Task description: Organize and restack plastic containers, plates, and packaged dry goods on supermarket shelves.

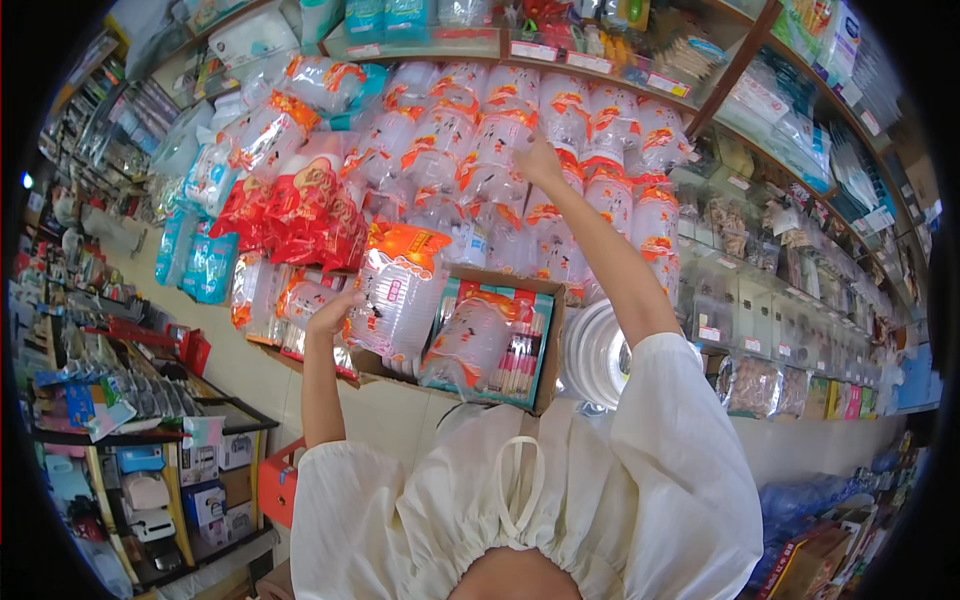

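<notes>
My left hand [335, 312] grips the left side of a clear plastic pack of stacked disposable cups [397, 292] with an orange printed top. That pack is held above an open cardboard box [557, 337]. Inside the box lies another cup pack [471, 341], on top of flat packages with teal edges [537, 330]. My right hand [537, 159] reaches up to a cup pack [504, 135] in the stacked rows and touches its right side. Whether its fingers close around the pack is hard to make out.
Red printed bags [307, 206] lie left of the rows. Wrapped round white dishes [596, 352] stand right of the box, near my right arm. Glass-fronted shelves [750, 300] line the right side. A red box [279, 484] sits low on the left, beside a shelf rack [176, 495].
</notes>
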Tool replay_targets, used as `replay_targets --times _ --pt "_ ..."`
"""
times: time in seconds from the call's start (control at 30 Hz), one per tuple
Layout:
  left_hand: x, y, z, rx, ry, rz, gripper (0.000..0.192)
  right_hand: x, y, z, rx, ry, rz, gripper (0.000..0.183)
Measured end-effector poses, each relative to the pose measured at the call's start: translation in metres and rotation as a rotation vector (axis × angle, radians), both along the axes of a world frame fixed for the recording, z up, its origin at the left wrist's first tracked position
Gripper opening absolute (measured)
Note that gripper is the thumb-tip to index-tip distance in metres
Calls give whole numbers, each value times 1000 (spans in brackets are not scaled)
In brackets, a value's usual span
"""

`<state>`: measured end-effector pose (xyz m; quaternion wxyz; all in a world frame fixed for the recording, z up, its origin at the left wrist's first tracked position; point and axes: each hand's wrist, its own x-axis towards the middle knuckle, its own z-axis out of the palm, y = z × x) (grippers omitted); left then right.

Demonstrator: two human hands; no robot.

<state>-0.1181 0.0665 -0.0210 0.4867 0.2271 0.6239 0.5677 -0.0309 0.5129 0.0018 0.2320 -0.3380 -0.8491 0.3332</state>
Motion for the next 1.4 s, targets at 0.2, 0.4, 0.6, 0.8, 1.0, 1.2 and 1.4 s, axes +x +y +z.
replay_targets --times 0.2,0.4,0.6,0.8,1.0,1.2,1.4 --pt "23 121 24 153 89 -375 94 18 29 3 -214 12 237 54" --pt "50 235 1 84 -37 -573 102 31 13 46 -574 -223 479 64" --pt "96 315 43 3 -100 -451 95 32 46 49 -223 -362 611 58" --pt "91 349 32 125 -315 -96 99 41 29 81 -55 -524 508 59" --pt "81 384 -18 29 -252 131 116 109 56 49 -284 -261 7 98" --pt "47 391 -62 181 -217 111 89 118 37 31 -758 -70 74 114" --pt "73 370 -28 -3 -214 -61 99 125 71 35 -551 -189 -78 112"
